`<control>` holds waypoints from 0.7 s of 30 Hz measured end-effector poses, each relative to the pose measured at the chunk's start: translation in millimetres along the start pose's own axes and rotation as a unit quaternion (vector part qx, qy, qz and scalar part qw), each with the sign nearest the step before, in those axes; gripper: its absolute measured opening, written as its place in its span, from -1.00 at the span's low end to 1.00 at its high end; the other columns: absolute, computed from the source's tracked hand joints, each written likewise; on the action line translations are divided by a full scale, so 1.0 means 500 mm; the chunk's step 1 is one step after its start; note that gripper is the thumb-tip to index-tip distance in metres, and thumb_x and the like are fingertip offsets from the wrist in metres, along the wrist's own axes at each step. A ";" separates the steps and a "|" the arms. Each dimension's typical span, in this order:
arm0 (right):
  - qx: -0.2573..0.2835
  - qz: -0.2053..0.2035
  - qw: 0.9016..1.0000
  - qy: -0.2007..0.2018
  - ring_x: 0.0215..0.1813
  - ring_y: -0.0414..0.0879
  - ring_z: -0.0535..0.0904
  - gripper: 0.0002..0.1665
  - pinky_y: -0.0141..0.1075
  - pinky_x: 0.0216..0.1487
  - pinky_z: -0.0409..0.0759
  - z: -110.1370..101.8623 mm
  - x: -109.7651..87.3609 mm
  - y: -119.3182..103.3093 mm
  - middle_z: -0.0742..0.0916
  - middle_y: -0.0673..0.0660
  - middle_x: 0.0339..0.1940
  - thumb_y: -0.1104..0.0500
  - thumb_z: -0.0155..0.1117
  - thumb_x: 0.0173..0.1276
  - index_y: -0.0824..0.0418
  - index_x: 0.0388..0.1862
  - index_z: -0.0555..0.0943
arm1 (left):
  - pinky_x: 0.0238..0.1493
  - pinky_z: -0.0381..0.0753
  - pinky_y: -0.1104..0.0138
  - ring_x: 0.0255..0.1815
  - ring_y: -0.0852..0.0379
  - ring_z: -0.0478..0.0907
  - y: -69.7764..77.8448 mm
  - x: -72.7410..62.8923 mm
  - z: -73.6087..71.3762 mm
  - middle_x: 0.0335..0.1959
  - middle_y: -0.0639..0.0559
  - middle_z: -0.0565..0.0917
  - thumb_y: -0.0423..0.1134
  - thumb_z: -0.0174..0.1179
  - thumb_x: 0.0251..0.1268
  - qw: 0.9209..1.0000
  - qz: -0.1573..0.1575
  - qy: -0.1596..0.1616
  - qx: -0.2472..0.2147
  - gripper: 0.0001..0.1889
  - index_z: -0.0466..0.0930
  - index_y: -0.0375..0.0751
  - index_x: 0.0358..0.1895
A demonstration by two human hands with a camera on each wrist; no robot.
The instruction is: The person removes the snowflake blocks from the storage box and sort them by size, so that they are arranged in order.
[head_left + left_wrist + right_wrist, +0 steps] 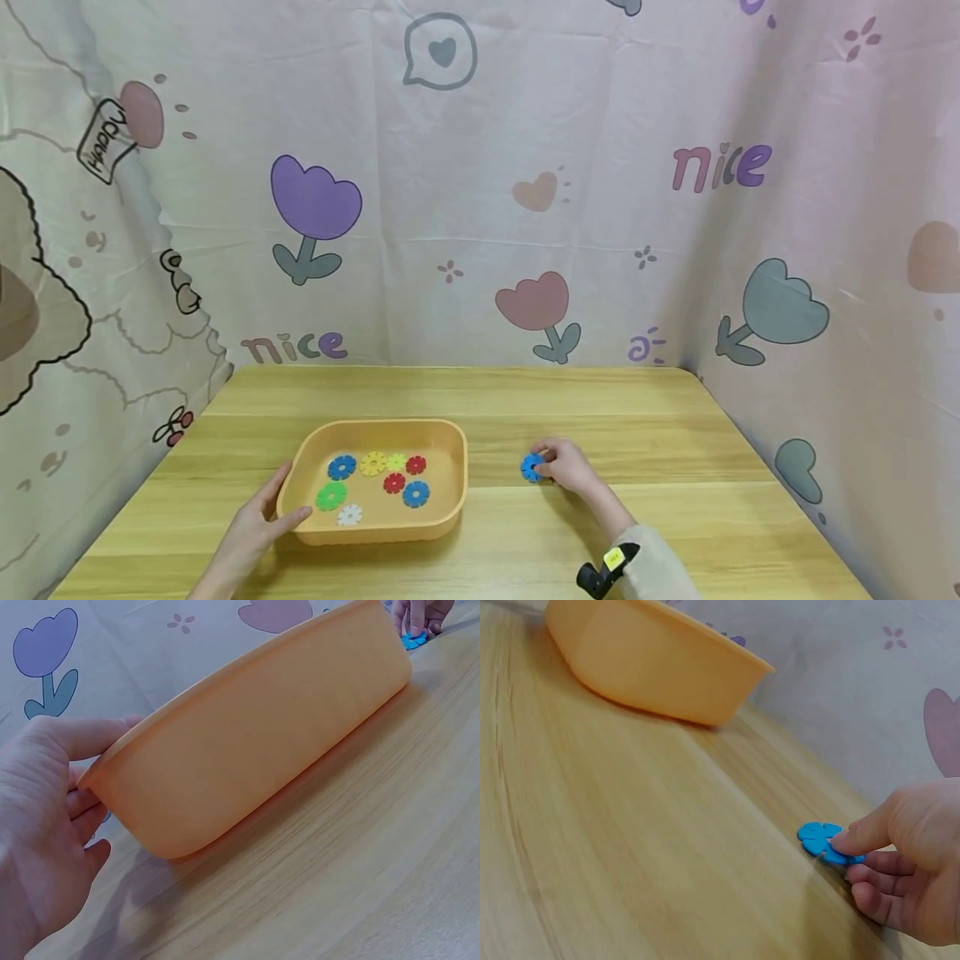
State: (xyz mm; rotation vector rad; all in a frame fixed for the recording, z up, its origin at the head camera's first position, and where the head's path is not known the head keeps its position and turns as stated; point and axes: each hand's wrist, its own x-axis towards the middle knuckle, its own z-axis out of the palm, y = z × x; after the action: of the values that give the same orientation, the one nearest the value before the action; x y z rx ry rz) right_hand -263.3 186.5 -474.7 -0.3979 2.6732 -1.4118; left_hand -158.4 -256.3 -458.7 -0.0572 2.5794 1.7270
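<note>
A shallow orange plastic basin (pixel 382 531) stands on the table, left of the middle. My left hand (pixel 251 527) grips its left rim, thumb over the edge and fingers against the outside, as the left wrist view (pixel 45 825) also shows. Inside lie several notched interlocking discs: blue discs (pixel 416 494), a green disc (pixel 331 497), yellow discs (pixel 372 464), red discs (pixel 393 483) and a white disc (pixel 349 515). To the right of the basin, my right hand (pixel 568 467) pinches a blue interlocking disc (pixel 815 838) between thumb and fingers, low over the wood.
The light wooden table (pixel 480 396) reaches back to a pale printed curtain (pixel 450 308), which also hangs along both sides. A black camera (pixel 603 573) is strapped to my right wrist.
</note>
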 end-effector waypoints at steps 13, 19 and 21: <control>-0.024 0.002 0.999 0.038 -0.53 -0.16 0.44 -0.74 -0.37 -0.56 0.47 -0.003 0.000 -0.008 0.56 0.08 -0.48 0.47 0.27 0.08 0.43 -0.20 0.57 | 0.27 0.03 0.52 0.39 -0.34 -0.15 -0.001 -0.004 0.008 0.44 -0.39 -0.14 -0.22 0.21 0.22 1.000 0.012 0.018 -0.006 -0.11 -0.20 -0.35 0.45; 0.024 0.020 0.999 0.031 -0.45 -0.11 0.43 -0.71 -0.31 -0.48 0.49 -0.007 0.007 -0.035 0.56 0.09 -0.42 0.40 0.22 0.20 0.45 -0.07 0.55 | 0.29 -0.11 -0.15 0.38 -0.37 -0.17 -0.003 -0.004 0.008 0.42 -0.42 -0.14 -0.25 0.22 0.19 0.999 0.022 0.025 -0.008 -0.11 -0.18 -0.38 0.45; 0.026 0.016 0.999 0.027 -0.41 -0.10 0.44 -0.69 -0.29 -0.44 0.51 -0.007 0.010 -0.048 0.58 0.09 -0.38 0.36 0.22 0.23 0.43 -0.04 0.54 | 0.27 -0.10 -0.19 0.38 -0.38 -0.16 -0.004 -0.004 0.008 0.42 -0.43 -0.13 -0.25 0.23 0.18 0.999 0.023 0.026 -0.007 -0.11 -0.17 -0.38 0.44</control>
State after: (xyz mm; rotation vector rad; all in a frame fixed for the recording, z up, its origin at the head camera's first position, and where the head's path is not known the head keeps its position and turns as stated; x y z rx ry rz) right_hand -264.3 175.2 -452.6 -0.3146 2.6660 -1.4998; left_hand -156.1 -253.5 -461.9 -0.0429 2.6260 1.7831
